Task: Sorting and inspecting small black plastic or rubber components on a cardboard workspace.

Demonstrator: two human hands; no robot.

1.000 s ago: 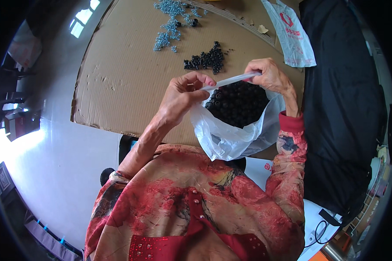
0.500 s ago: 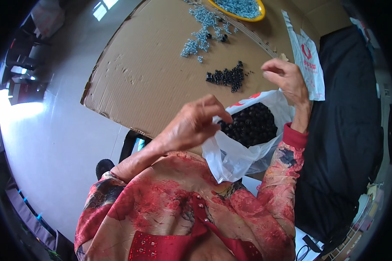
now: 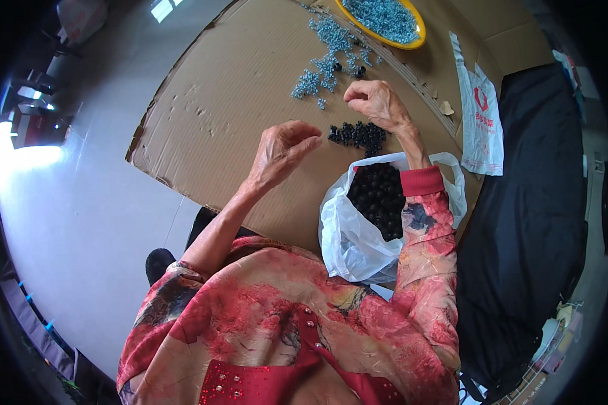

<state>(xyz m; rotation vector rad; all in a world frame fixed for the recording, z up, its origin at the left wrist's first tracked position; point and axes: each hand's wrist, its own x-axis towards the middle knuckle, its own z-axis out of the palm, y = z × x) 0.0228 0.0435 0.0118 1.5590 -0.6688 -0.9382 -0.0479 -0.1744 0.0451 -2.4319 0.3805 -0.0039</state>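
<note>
Your left hand (image 3: 280, 151) and right hand (image 3: 381, 106) hover apart near black beads (image 3: 359, 137) on cardboard (image 3: 206, 115), grip unclear; pale floor (image 3: 111, 209) lies left; a flat white bag (image 3: 479, 138) bears red print.

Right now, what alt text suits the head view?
A person's left hand and right hand extend over brown cardboard, near a cluster of small black pieces. A white plastic bag of round black beads sits open nearer the body; blue beads lie beyond, some in a yellow bowl.

Seemingly a room at home, cardboard sheet (image 3: 203, 121) as worktop, glossy pale floor (image 3: 115, 229), yellow bowl (image 3: 421, 31)
</note>
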